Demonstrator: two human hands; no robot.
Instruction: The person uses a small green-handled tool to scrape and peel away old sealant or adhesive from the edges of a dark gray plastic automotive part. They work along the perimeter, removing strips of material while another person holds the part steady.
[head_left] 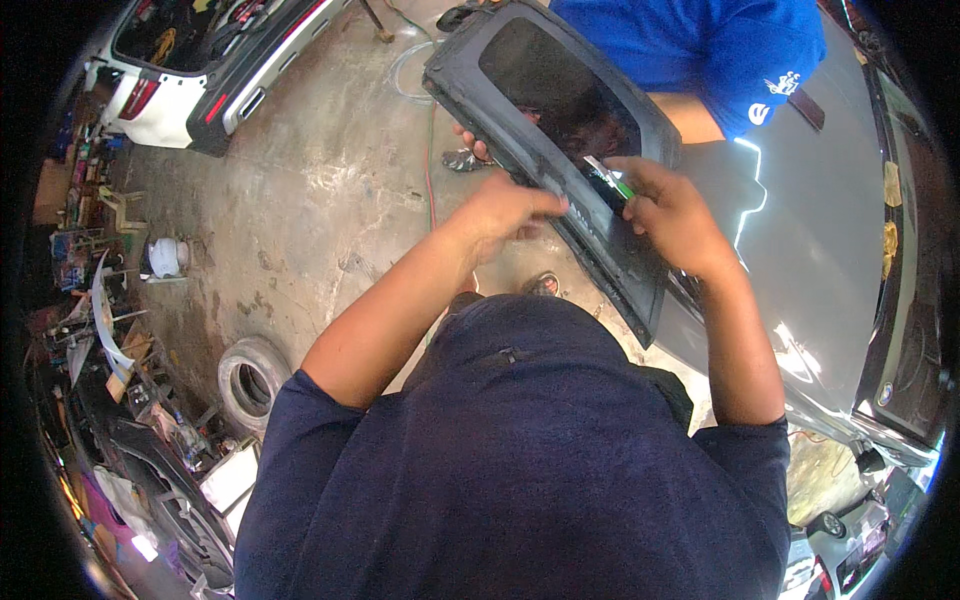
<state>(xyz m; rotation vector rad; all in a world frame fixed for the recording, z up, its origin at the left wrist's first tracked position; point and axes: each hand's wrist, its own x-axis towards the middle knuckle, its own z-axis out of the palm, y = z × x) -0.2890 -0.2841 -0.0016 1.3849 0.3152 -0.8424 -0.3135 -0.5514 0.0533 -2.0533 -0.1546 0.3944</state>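
A dark car window panel (pixel 590 215) with a black frame and tinted glass slants across the space in front of me. My right hand (pixel 672 215) grips a green utility knife (pixel 612 180), its blade out over the frame strip below the glass. At the near left edge of the panel is my left hand (pixel 505 212), thumb against the rim and fingers curled at its side, partly hidden and blurred. Across from me a person in a blue shirt (pixel 690 50) supports the panel. That person's fingers (pixel 470 142) show at its left edge.
A grey car (pixel 810 230) stands close on the right, partly under the panel. A white vehicle's rear (pixel 170 110) is at the far left. A tire (pixel 250 382) and piled car parts (pixel 150 440) lie to the left. A red hose (pixel 432 170) crosses the concrete floor.
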